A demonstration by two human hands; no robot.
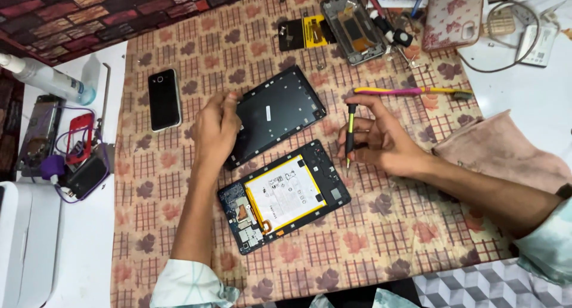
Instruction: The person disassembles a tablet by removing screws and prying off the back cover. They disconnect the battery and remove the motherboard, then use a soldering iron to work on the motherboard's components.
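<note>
Screwdriver [350,132] (right hand [381,142]) beside tablet [283,196]

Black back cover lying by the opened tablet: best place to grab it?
Take the back cover by its free far-right long edge, coming from above right. It lies flat and tilted; the left hand covers its near-left end, and the opened tablet crowds the lower side.

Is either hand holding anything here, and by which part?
The right hand holds a small screwdriver by its shaft, tip down. The left hand grips the left edge of the black back cover.
</note>
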